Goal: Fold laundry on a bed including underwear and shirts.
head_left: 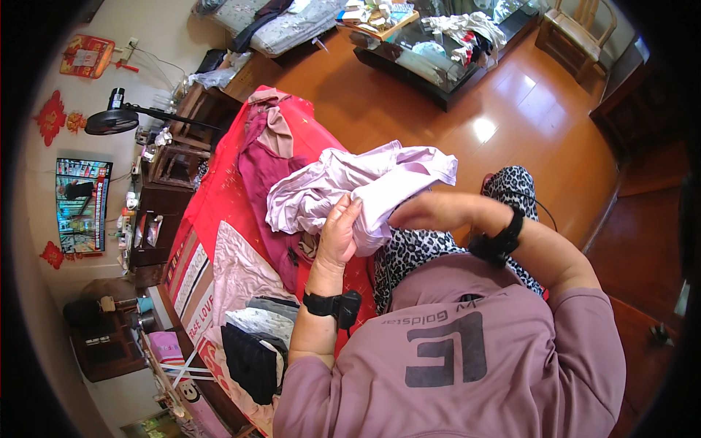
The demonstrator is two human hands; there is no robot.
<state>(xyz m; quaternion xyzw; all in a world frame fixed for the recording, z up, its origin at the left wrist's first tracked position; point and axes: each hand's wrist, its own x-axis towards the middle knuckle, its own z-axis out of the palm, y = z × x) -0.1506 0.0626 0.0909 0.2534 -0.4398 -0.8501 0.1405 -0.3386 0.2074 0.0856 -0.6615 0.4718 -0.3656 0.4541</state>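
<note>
A bunched pale lilac garment lies across my lap and the edge of the red-covered surface. My left hand is closed on its near fold, thumb on top. At the other side of that fold my right hand curls its fingers at the cloth's edge; the fingertips are partly hidden. Beneath and beyond the garment, a dark pink garment lies loosely on the red cover.
Left of my left forearm lie a folded black garment, folded grey clothes and a light pink cloth. A black fan and a screen are at the left. Beyond the floor stand a glass table and a wooden chair.
</note>
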